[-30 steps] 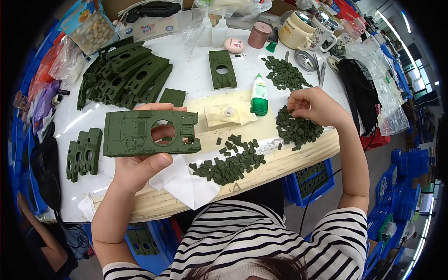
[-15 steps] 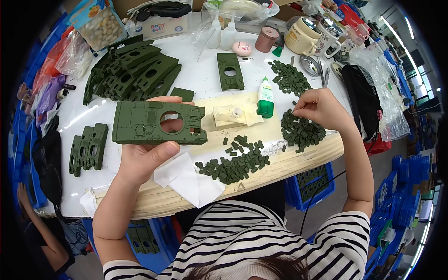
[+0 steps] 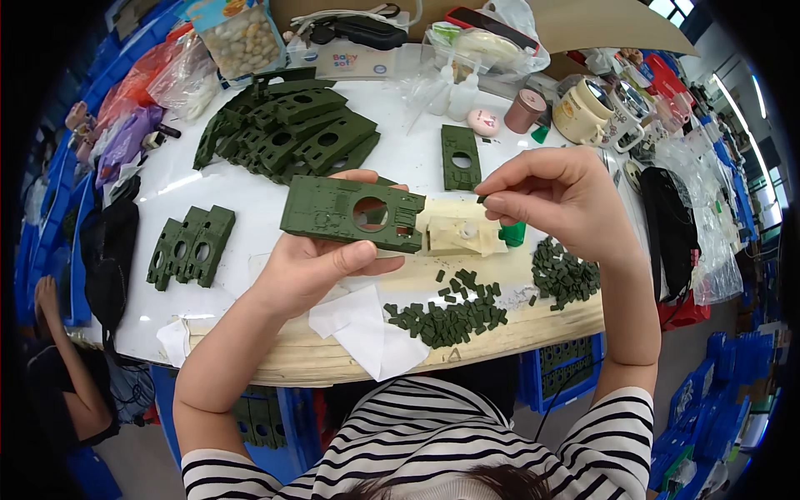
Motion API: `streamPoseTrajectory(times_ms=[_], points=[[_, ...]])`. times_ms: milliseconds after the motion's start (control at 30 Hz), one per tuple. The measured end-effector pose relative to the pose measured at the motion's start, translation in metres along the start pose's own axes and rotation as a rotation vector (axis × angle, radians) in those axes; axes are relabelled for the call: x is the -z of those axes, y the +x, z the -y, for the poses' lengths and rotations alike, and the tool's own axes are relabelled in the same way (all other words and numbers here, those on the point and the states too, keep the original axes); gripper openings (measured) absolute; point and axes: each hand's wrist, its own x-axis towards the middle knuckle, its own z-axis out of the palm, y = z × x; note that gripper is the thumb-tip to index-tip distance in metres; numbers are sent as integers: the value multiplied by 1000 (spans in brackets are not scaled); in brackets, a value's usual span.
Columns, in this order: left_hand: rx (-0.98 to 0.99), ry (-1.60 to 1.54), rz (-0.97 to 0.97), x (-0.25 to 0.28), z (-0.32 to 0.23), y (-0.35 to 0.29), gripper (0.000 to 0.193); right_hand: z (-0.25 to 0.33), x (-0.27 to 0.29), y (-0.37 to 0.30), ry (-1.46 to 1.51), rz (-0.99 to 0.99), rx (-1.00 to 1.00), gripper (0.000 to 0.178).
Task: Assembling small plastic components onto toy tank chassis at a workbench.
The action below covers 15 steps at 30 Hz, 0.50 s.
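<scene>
While the left hand point(image 3: 321, 271) is clamping the green shell point(image 3: 321, 207) above the table point(image 3: 267, 179), thumb along the near edge and fingers reaching round beneath to the far edge, the right hand point(image 3: 557, 200) is hovering to its right. The right thumb and forefinger are pinching together on a small dark piece point(image 3: 482, 199), apart from the shell. A loose pile point(image 3: 454, 318) is lying below, and the bottle point(image 3: 513, 234) is partly hiding behind the right hand. The step in hand seems to be presenting one piece to the shell; the next move is probably calling for a steady left grip and careful lining-up, though the exact spot is not showing.
</scene>
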Motion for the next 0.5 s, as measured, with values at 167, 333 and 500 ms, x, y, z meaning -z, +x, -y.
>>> streamPoseTrajectory(times_ms=[167, 333, 500], points=[[-27, -56, 1, 3, -6, 1, 74, 4, -25, 20, 256, 72, -51, 10], [11, -33, -7, 5, -6, 1, 74, -9, -37, 14, 377, 82, -132, 11], [-9, -77, 11, 1, -3, 1, 61, -16, -40, 7, 215, 96, -6, 9]])
